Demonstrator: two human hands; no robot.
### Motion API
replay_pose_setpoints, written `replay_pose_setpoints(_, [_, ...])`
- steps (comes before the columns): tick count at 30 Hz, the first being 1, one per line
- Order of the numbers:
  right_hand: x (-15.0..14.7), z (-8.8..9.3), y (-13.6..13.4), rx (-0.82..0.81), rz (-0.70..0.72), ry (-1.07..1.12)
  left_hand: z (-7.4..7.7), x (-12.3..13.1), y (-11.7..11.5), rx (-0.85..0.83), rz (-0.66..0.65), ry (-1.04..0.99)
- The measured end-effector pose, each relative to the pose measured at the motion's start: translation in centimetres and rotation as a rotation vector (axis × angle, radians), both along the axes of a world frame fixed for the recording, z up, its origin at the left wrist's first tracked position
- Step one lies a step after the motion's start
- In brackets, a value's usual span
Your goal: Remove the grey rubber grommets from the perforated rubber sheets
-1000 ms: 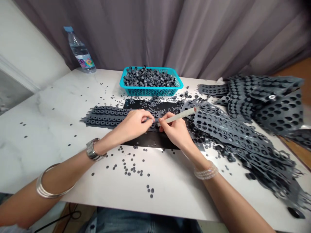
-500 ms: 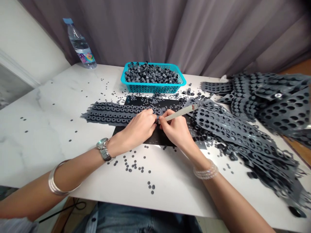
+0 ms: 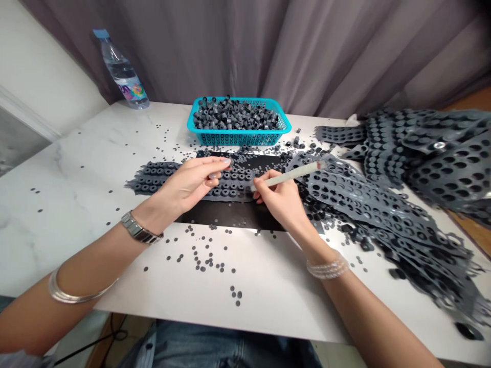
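My right hand (image 3: 279, 193) is closed around a pale stick-like tool (image 3: 295, 175) with a brownish upper end. Its lower tip is at the right end of a dark grey rubber sheet (image 3: 233, 190), which bears rows of raised rings and lies across a black mat (image 3: 230, 214). My left hand (image 3: 192, 181) is raised over the middle of this sheet, hiding part of it. Its fingers are stretched to the right and seem to pinch a small dark rubber piece (image 3: 230, 164) at the tips; the piece is partly hidden.
Behind the mat stands a turquoise basket (image 3: 241, 139) heaped with small grey rubber rings. Perforated rubber sheets (image 3: 356, 197) pile up on the right. Small dark discs (image 3: 209, 261) are scattered over the white table (image 3: 69, 204). A water bottle (image 3: 126, 76) stands at the back left.
My left hand has come away from the tool tip, moving left and up off the sheet. My right hand keeps the tool in nearly the same place, tilted slightly lower.
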State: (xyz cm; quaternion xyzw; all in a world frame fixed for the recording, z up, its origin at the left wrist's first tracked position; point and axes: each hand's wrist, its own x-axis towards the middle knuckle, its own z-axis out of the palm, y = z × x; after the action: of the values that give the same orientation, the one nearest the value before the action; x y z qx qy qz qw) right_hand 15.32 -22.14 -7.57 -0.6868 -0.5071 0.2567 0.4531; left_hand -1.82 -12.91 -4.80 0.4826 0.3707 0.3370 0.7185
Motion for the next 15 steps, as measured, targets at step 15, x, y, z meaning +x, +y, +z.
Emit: replay_pose_setpoints(15, [0.98, -0.48, 0.02, 0.057, -0.067, 0.205, 0.01, 0.37, -0.52, -0.399, -0.149, -0.212])
